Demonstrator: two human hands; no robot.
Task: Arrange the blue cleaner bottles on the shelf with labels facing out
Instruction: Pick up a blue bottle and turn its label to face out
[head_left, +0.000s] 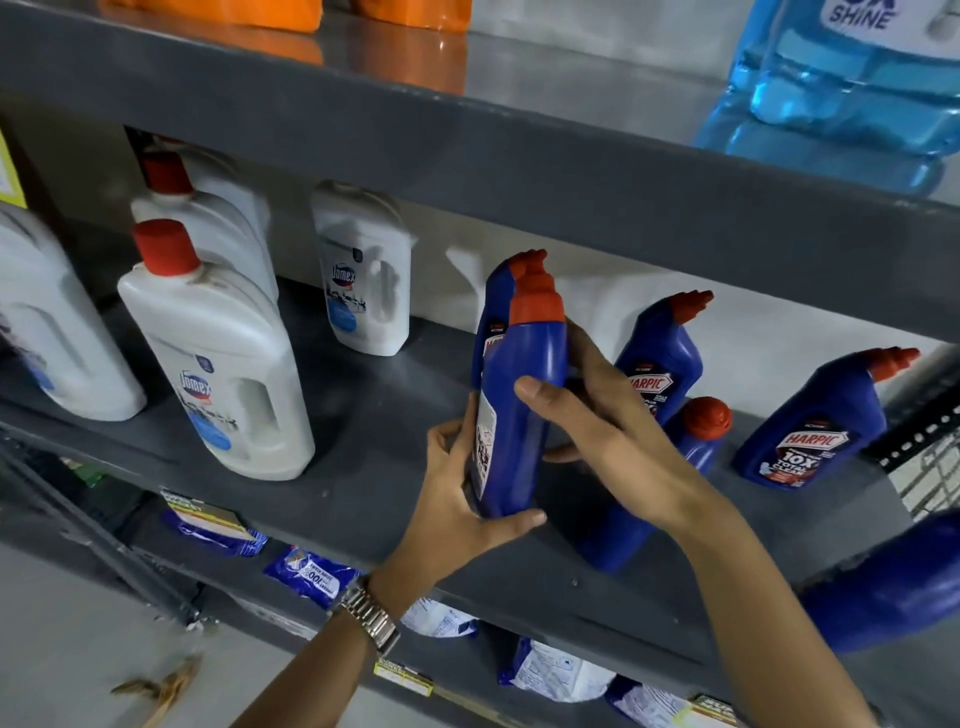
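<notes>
A blue cleaner bottle (519, 405) with a red cap stands upright on the grey shelf (374, 415), its label turned to the left side. My left hand (457, 499) grips its base and my right hand (597, 415) wraps its middle from the right. A second blue bottle stands close behind it, with only its cap (527, 260) showing. Another blue bottle (660, 358) stands behind my right hand with its Harpic label facing out. A blue bottle (696, 441) is partly hidden under my right wrist. A labelled one (815, 421) stands at the right.
White Domex bottles (218, 353) with red caps fill the shelf's left half, and one (363, 270) stands at the back. A blue bottle (893, 582) shows at the right edge. Light blue jugs (852, 78) sit on the upper shelf. Packets (311, 571) lie on the shelf below.
</notes>
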